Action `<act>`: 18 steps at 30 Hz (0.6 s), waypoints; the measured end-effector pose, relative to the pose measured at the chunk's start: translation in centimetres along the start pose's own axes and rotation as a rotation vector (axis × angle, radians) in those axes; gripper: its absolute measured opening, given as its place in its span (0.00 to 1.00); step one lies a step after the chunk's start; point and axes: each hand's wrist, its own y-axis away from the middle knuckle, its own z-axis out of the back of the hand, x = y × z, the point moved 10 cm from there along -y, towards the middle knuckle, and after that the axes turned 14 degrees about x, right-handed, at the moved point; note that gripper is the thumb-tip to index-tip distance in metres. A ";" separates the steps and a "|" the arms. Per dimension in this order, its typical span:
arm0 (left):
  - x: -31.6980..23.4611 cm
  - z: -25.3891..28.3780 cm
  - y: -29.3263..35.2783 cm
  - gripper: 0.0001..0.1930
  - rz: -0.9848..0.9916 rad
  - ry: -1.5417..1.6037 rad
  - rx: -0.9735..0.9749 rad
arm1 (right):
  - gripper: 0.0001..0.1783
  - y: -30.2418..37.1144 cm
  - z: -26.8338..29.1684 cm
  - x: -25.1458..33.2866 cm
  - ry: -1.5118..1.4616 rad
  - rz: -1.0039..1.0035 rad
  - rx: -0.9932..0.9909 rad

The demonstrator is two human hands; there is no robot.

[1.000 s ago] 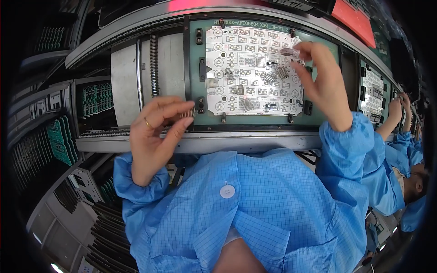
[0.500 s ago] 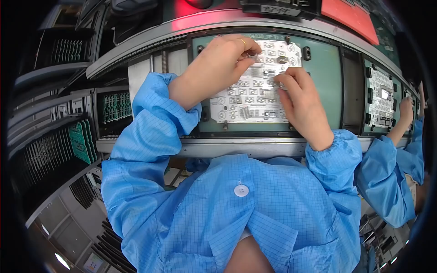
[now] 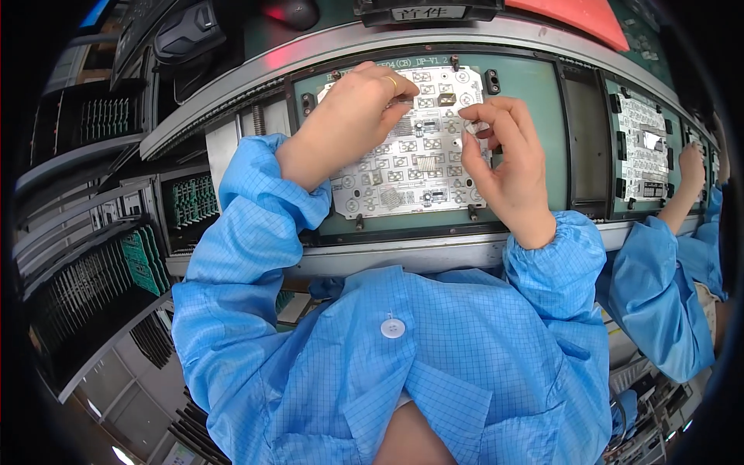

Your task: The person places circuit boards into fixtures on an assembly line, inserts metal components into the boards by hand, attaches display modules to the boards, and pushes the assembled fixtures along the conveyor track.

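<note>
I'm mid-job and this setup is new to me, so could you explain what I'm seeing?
No robot here: these are a person's bare left hand and right hand, seen by a fisheye camera on their head, so edges bend. A white circuit board bearing a ribbed metal strip sits on a green carrier plate. The left hand is over the board's upper part; whether it grips anything is hidden. The right hand may pinch a small pale piece; I can't be sure.

We hold our left hand [image 3: 350, 110] over the white board [image 3: 403, 164]; our right hand [image 3: 508, 159] pinches a small piece [image 3: 472, 128].
</note>
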 end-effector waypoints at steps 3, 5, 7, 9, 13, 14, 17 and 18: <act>-0.7 0.2 0.5 0.11 -0.016 0.000 -0.064 | 0.15 0.4 0.7 -1.7 -0.127 -0.083 -0.041; -1.9 0.8 0.9 0.11 -0.050 0.000 -0.065 | 0.14 0.8 1.6 -2.0 -0.107 -0.107 -0.085; -2.8 1.2 1.9 0.12 -0.110 0.012 -0.072 | 0.15 0.8 1.6 -1.6 -0.043 -0.075 -0.102; -3.4 -0.1 2.3 0.14 -0.116 -0.161 0.052 | 0.19 0.5 1.6 -0.6 0.072 0.037 -0.087; -2.4 -0.6 3.3 0.13 -0.031 -0.189 0.056 | 0.22 -0.4 -0.1 0.7 0.009 0.079 0.002; -2.0 -0.8 3.2 0.13 -0.045 -0.173 0.060 | 0.22 -0.3 0.2 0.8 0.024 0.067 -0.001; -1.7 -0.9 3.6 0.12 -0.058 -0.168 0.063 | 0.21 -1.0 -0.3 1.2 -0.009 0.057 0.046; -1.9 -0.9 3.8 0.12 -0.068 -0.176 0.062 | 0.21 -1.0 0.0 1.3 0.079 0.090 0.067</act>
